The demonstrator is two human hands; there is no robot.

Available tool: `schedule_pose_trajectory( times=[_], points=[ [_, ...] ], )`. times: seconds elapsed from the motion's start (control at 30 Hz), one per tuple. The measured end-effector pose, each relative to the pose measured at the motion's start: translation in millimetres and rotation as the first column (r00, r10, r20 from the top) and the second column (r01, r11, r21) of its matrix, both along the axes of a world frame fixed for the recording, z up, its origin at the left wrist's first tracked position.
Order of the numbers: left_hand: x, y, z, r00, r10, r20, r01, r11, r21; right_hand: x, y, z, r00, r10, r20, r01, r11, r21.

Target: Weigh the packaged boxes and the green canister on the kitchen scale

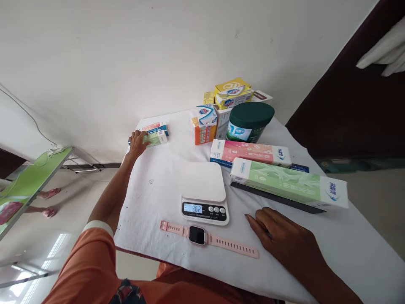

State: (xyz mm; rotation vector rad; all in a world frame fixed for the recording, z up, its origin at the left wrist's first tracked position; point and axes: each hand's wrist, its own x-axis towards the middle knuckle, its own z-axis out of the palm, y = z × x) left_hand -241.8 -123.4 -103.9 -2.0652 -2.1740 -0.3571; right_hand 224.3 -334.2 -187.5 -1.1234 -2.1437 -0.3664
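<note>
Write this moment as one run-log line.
left hand: on small boxes | right hand: loosely curled beside pink watch | scale: display lit

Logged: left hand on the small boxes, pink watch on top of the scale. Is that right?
No, the pink watch isn't on the scale: the head view shows it on the white cloth, on the scale's near side. The left hand is on the small boxes, as logged.

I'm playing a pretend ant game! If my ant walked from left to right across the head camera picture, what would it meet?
Green-topped bench → left hand → white digital scale → long green-and-white box → hanging white cloth.
</note>
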Motion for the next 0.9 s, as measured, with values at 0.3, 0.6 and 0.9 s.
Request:
schedule_pose_trajectory(
  times=[0.3,0.6,0.9],
  points=[
    [42.8,-7.7,20.4,0.999,-0.032,-0.023,0.035,0.991,0.133,-0.6,-1.0,-0.8,0.999,-0.04,-0.02,0.038,0.995,-0.089],
    [256.5,-91.6,47.9,0.569,-0.822,-0.032,0.818,0.563,0.117,-0.8,-3.8,2.1,0.998,-0.062,-0.027,0.058,0.99,-0.132],
    [330.3,-93.3,25.8,0.55,-0.833,-0.057,0.82,0.552,-0.155,-0.8,-2.3,-4.6,0.996,-0.035,-0.088,0.033,0.999,-0.031]
  ],
)
